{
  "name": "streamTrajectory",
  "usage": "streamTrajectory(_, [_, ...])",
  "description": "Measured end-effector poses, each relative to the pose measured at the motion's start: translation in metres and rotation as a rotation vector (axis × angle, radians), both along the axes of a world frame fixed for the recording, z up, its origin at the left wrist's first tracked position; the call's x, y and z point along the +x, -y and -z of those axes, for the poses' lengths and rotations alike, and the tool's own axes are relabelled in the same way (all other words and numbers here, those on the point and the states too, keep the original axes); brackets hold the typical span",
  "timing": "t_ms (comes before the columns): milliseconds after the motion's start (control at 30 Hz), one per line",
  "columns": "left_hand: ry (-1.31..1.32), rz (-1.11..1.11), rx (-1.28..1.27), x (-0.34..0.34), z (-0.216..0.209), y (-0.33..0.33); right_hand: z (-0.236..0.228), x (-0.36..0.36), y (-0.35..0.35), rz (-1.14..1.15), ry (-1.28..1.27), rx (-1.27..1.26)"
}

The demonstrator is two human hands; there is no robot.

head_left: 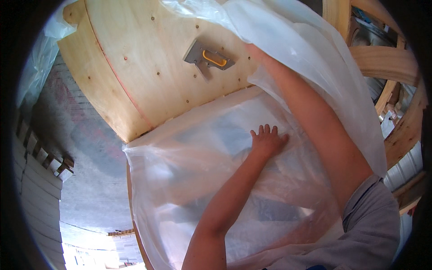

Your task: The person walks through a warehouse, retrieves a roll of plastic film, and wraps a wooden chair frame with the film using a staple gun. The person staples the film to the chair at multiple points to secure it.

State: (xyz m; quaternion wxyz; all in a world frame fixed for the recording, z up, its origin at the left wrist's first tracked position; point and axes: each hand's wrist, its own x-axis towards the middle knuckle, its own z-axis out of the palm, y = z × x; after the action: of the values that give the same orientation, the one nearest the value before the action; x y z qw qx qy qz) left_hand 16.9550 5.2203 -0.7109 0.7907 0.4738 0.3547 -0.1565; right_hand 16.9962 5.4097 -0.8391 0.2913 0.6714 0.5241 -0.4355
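Note:
My left hand (pixel 268 141) lies with fingers spread on a translucent plastic sheet (pixel 180 198), which covers the near part of a wooden structure. My right arm reaches far forward to the plywood panel (pixel 135 40). Only the wrist end of my right hand (pixel 255 52) shows; its fingers are hidden by the bunched white plastic (pixel 301 40). To the left of that hand, a grey staple gun (pixel 209 56) with a yellow-lined handle rests on the plywood. Neither hand touches it.
Curved wooden frame pieces (pixel 382 65) stand at the right. On the left, beyond the plywood edge, lies a grey floor (pixel 90 144) with wood offcuts (pixel 63 168) beside light stacked boards (pixel 38 198). More clear plastic (pixel 42 67) hangs at the upper left.

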Motion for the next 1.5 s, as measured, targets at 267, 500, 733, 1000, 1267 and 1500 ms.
streamTrajectory(267, [0.122, -0.44, 0.063, 0.002, 0.017, 0.04, 0.041, -0.067, 0.096, -0.238, 0.056, 0.571])
streamTrajectory(500, [0.125, -0.581, 0.071, 0.012, 0.023, 0.057, 0.046, -0.072, 0.066, -0.254, 0.088, 0.384])
streamTrajectory(733, [-0.028, -0.03, 0.052, 0.002, 0.001, 0.01, 0.003, -0.016, 0.016, 0.011, -0.067, -0.081])
streamTrajectory(1000, [-0.043, -0.051, 0.103, 0.004, 0.003, 0.014, -0.01, 0.089, 0.057, 0.093, 0.188, -0.75])
streamTrajectory(1267, [-0.037, -0.051, 0.107, 0.004, 0.001, 0.013, 0.005, 0.137, 0.049, 0.353, 0.319, -0.771])
streamTrajectory(1500, [-0.025, -0.044, 0.092, 0.0, 0.001, 0.011, 0.027, 0.131, 0.083, 0.347, 0.288, -0.592])
